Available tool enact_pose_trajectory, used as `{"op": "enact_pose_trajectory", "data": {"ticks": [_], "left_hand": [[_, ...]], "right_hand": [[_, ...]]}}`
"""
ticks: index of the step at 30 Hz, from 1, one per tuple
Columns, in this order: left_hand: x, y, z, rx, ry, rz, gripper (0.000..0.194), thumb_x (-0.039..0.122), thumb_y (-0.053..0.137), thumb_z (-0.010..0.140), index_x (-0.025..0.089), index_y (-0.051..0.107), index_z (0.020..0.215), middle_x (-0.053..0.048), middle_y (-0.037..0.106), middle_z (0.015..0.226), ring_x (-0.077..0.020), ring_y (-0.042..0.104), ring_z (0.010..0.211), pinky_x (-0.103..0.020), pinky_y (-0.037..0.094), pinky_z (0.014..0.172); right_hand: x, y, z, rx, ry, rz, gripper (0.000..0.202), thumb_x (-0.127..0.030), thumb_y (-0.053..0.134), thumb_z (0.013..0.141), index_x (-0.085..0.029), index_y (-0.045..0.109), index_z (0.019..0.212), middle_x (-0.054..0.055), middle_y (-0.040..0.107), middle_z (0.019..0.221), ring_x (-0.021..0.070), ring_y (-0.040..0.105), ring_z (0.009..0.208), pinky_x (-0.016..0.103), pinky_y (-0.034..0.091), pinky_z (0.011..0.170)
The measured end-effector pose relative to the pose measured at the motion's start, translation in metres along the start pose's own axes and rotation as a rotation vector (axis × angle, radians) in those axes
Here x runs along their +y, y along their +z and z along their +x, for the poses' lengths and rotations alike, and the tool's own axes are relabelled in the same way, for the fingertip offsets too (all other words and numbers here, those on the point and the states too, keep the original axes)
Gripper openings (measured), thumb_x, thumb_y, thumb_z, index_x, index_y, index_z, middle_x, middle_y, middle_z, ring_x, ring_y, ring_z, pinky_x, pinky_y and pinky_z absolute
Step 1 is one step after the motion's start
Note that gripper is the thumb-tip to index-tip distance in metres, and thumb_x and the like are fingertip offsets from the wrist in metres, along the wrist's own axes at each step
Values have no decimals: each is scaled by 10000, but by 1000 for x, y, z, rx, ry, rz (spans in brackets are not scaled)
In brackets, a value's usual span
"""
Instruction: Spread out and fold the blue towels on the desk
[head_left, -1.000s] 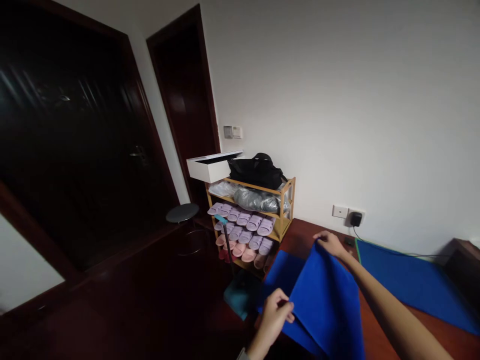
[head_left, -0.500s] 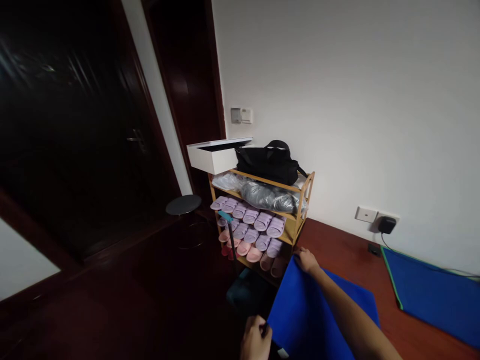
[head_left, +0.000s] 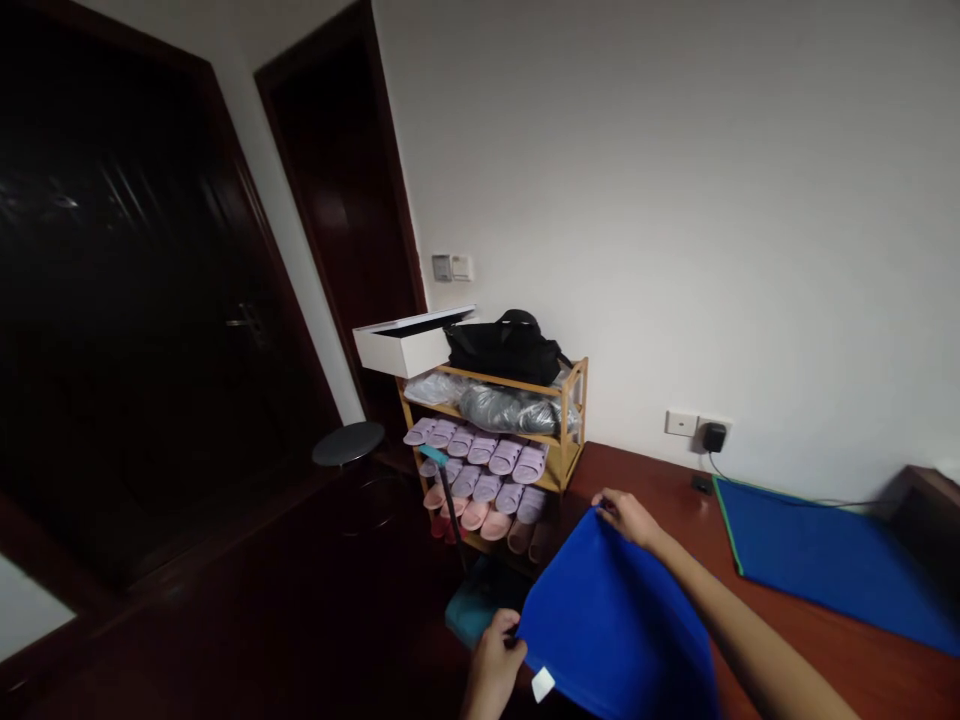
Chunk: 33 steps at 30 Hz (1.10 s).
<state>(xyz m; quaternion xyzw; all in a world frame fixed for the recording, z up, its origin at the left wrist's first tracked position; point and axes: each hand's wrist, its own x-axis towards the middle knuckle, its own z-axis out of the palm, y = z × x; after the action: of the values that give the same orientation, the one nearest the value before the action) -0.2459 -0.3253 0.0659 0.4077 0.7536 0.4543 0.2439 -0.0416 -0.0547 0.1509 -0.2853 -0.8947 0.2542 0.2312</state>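
A bright blue cloth (head_left: 615,620) with a white tag (head_left: 543,684) on its lower edge is stretched between my two hands. At its left corner, my left hand (head_left: 496,655) pinches the edge. The upper corner is pinched by my right hand (head_left: 626,517), whose forearm crosses over the cloth's right side. The cloth is held up near the edge of a reddish-brown table (head_left: 660,500). Its lower part runs out of view.
A wooden rack (head_left: 571,420) holds rows of slippers (head_left: 506,457), a black bag (head_left: 506,350) and a white box (head_left: 405,352). Left of it stands a round stool (head_left: 349,443). A blue mat (head_left: 825,560) and a black plug (head_left: 713,437) are at the right.
The view has shifted right. The cloth is spread wider, and its white tag shows more fully. Both hands keep hold of the cloth.
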Motion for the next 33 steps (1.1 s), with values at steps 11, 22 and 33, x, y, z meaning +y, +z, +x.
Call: {"op": "enact_pose_trajectory", "data": {"ticks": [11,22,33], "left_hand": [[190,-29,-61,76,477,128,353,137,553,754,269,735,1027,-27,783,941,-212,724,871,-306,556,835],[292,-19,-52,-216,604,165,302,120,566,671,230,772,862,-4,771,819,-185,686,755,-255,489,694],[281,-2,-57,-280,552,-99,126,165,528,600,206,630,663,30,600,661,-148,568,664,-243,446,622]], "right_hand": [[-52,-212,-204,297,52,197,367,-569,704,835,-242,783,982,77,782,1032,253,711,980,397,553,934],[-63,-241,-289,405,257,452,443,-613,797,691,-197,725,822,21,707,772,174,638,740,306,521,708],[-87,-225,-327,505,327,505,419,-614,794,676,-220,661,718,-6,620,701,168,582,704,303,484,690]]}}
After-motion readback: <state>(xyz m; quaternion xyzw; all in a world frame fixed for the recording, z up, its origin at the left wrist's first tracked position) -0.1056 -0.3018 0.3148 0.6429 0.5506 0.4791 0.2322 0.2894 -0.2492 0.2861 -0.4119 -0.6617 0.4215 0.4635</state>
